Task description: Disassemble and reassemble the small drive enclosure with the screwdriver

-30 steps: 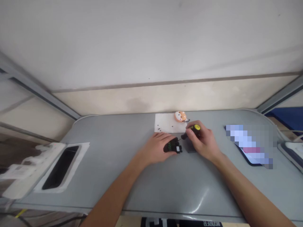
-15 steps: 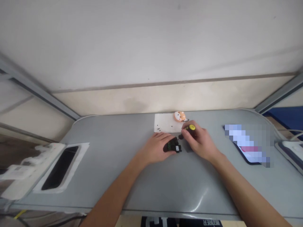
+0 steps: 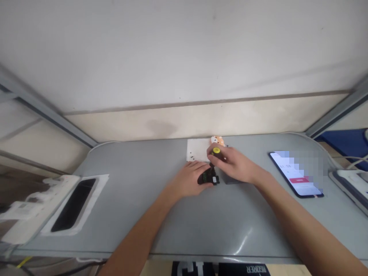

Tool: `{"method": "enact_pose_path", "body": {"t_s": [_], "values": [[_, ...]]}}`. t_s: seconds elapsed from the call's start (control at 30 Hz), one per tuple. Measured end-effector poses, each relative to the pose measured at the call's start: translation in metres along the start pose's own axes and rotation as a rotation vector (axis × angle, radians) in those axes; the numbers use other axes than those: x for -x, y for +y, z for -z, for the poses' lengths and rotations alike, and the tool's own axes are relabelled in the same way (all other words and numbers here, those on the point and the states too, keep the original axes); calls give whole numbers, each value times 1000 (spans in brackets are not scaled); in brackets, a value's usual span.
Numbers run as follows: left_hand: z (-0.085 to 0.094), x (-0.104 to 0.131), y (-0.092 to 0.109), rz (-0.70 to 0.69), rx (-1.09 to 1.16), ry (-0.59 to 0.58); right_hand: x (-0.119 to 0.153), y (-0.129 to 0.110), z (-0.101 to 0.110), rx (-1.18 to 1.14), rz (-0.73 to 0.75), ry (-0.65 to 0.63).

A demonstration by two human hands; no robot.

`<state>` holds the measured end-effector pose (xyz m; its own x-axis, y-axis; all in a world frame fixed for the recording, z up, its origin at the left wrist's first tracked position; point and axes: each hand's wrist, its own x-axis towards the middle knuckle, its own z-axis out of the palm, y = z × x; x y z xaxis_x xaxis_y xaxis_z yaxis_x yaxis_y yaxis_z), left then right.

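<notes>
My left hand [image 3: 186, 179] is closed around a small black device [image 3: 208, 178], whose green circuit board partly shows between thumb and fingers. Above it, my right hand [image 3: 237, 165] grips a screwdriver [image 3: 216, 152] with a dark handle and a yellow end cap. The handle stands nearly upright and its lower end points down at the device's upper edge; the tip is too small to make out. Just behind lies a sheet of white paper [image 3: 197, 146] with several tiny dark screws [image 3: 192, 156]. A dark flat piece [image 3: 231, 180] lies partly hidden under my right hand.
An orange and white animal-face trinket [image 3: 216, 140] sits at the paper's back corner. To the right lies a lit phone [image 3: 299, 178], with a white device [image 3: 352, 188] beyond it. At left, a dark-screened phone [image 3: 74, 205] rests on white paper near a power strip [image 3: 37, 212].
My right hand has shifted left with the screwdriver, whose handle now stands more upright over the device. My left hand holds the device in nearly the same place.
</notes>
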<state>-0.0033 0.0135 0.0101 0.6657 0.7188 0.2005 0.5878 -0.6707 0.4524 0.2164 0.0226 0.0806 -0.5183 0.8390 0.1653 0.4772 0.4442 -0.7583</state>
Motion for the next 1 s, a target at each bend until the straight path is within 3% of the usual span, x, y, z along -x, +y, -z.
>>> {"method": "enact_pose_path", "body": {"t_s": [0.1, 0.27, 0.4, 0.6, 0.83, 1.0], "values": [[0, 0, 0, 5, 1, -11, -2, 2, -5, -42, -9, 54], [-1, 0, -1, 2, 13, -14, 3, 8, -19, -113, -56, 252], [-2, 0, -1, 29, -2, -19, 6, 9, -26, -192, 29, 323], [-1, -1, 0, 40, 4, -23, 1, 5, -41, -551, 18, 445], [1, 0, 0, -11, 10, -7, -1, 16, -47, -815, -21, 430], [0, 0, -1, -34, -16, 8, -1, 14, -42, -1017, 48, 342]]}}
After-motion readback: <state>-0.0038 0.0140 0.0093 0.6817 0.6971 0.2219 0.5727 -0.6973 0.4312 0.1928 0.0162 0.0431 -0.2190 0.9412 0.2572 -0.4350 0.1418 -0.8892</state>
